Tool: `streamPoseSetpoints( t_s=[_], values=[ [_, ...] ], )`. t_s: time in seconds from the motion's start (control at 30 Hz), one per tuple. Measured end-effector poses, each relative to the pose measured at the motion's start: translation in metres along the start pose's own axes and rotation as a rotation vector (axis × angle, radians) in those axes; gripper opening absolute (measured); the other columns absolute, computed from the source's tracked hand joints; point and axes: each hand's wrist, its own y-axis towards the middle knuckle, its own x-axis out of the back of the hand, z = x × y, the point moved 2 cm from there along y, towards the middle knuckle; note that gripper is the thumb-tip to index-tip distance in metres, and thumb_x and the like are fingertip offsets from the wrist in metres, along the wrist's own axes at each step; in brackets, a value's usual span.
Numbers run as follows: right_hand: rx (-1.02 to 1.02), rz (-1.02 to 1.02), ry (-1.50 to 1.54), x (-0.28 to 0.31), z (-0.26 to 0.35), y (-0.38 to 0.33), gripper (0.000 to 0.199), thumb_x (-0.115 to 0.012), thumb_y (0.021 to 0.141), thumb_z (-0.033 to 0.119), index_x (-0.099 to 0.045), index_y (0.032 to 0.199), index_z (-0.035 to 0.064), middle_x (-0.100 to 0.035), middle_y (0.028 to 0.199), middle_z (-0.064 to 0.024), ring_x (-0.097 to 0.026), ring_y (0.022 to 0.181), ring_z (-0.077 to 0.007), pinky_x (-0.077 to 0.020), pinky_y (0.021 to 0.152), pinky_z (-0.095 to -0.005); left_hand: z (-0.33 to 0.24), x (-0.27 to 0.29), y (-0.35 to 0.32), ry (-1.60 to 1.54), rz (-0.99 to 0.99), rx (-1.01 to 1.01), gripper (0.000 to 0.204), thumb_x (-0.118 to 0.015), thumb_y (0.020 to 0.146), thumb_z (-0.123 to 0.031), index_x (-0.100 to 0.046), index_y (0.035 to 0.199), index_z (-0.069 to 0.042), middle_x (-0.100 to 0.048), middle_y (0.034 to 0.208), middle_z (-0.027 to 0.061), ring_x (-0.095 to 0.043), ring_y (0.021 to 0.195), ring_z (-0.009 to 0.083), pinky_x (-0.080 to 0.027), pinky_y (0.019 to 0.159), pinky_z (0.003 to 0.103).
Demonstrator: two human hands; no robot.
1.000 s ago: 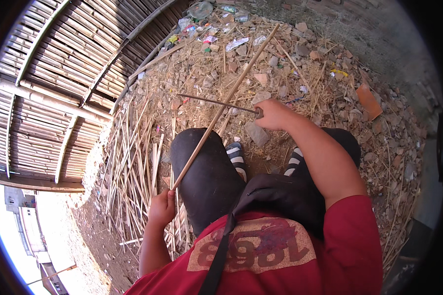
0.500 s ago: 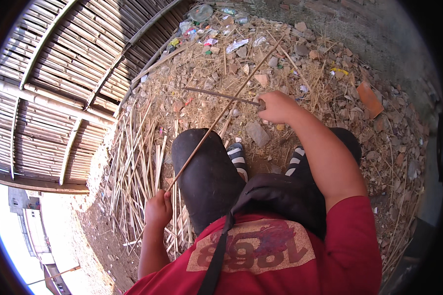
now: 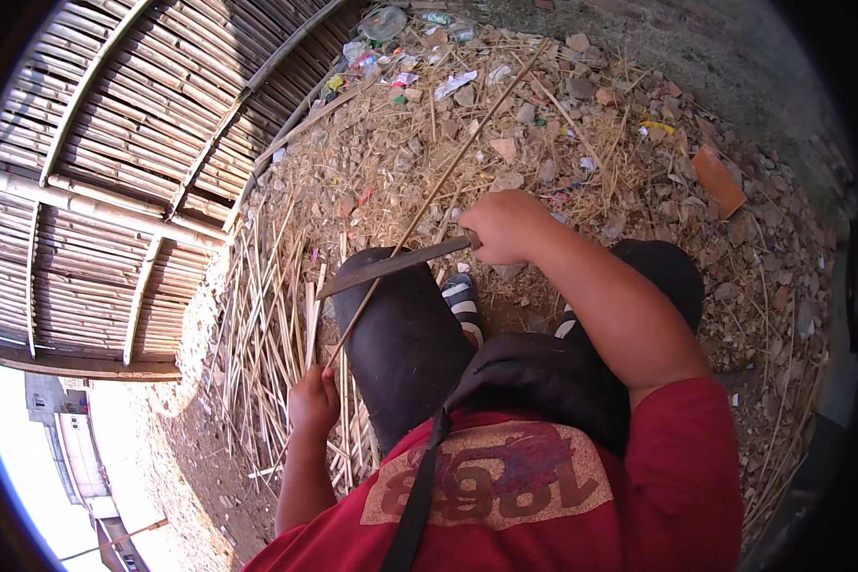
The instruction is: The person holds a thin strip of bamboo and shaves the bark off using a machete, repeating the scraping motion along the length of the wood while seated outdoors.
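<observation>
My left hand [image 3: 314, 407] is closed around the lower end of a long thin stick [image 3: 443, 174], which slants up and away to the right across my left knee. In my right hand [image 3: 507, 227] is the handle of a long dark-bladed knife [image 3: 391, 268]. Its blade crosses over the stick just above my left knee, pointing left; whether it touches the stick I cannot tell. Most of the knife's handle is hidden by my fingers.
Several split pale strips [image 3: 267, 324] lie in a pile beside my left leg. Rubble, straw and litter cover the ground ahead. A slatted bamboo panel [image 3: 95, 219] stands at the left, a wall [image 3: 696, 57] at the far right. A broken orange tile [image 3: 718, 182] lies to the right.
My right hand has come nearer and slightly left, bringing the knife down along the stick toward my left hand. The blade's broad side shows more now. My left hand keeps its hold.
</observation>
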Motion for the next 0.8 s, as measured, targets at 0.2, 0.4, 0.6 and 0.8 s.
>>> streamPoseSetpoints(
  t_s=[0.2, 0.4, 0.6, 0.8],
  values=[
    [-0.23, 0.005, 0.177, 0.009, -0.054, 0.006, 0.028, -0.071, 0.073, 0.025, -0.071, 0.093, 0.0056, -0.073, 0.088, -0.0182, -0.072, 0.087, -0.0361, -0.0565, 0.079, -0.0471, 0.001, 0.011, 0.011, 0.027, 0.015, -0.004, 0.034, -0.048, 0.107, -0.031, -0.055, 0.085, -0.006, -0.062, 0.066, 0.0234, -0.062, 0.064, 0.0488, -0.046, 0.057, 0.059],
    [-0.013, -0.06, -0.047, 0.011, -0.002, -0.004, 0.025, -0.071, 0.075, 0.024, -0.074, 0.094, 0.0077, -0.073, 0.093, -0.0181, -0.071, 0.091, -0.0365, -0.0564, 0.079, -0.0481, -0.011, 0.018, -0.008, 0.005, 0.075, 0.013, 0.032, -0.05, 0.106, -0.03, -0.056, 0.086, -0.005, -0.062, 0.067, 0.0246, -0.062, 0.065, 0.0488, -0.047, 0.059, 0.059],
    [-0.125, -0.05, 0.078, 0.007, -0.049, 0.002, 0.027, -0.072, 0.074, 0.027, -0.074, 0.096, 0.0111, -0.073, 0.095, -0.0168, -0.071, 0.091, -0.0363, -0.0567, 0.08, -0.0492, -0.014, 0.025, 0.01, -0.007, 0.078, -0.014, 0.03, -0.05, 0.106, -0.029, -0.057, 0.089, -0.006, -0.063, 0.07, 0.0247, -0.063, 0.066, 0.0482, -0.047, 0.06, 0.059],
    [-0.106, -0.05, 0.021, 0.001, -0.033, 0.002, 0.028, -0.072, 0.075, 0.026, -0.072, 0.097, 0.0076, -0.073, 0.093, -0.0159, -0.071, 0.092, -0.0355, -0.0567, 0.079, -0.0477, -0.013, 0.017, -0.009, -0.004, 0.13, 0.007, 0.031, -0.049, 0.106, -0.032, -0.058, 0.09, -0.006, -0.063, 0.07, 0.0246, -0.063, 0.067, 0.0491, -0.047, 0.061, 0.06]
  ],
)
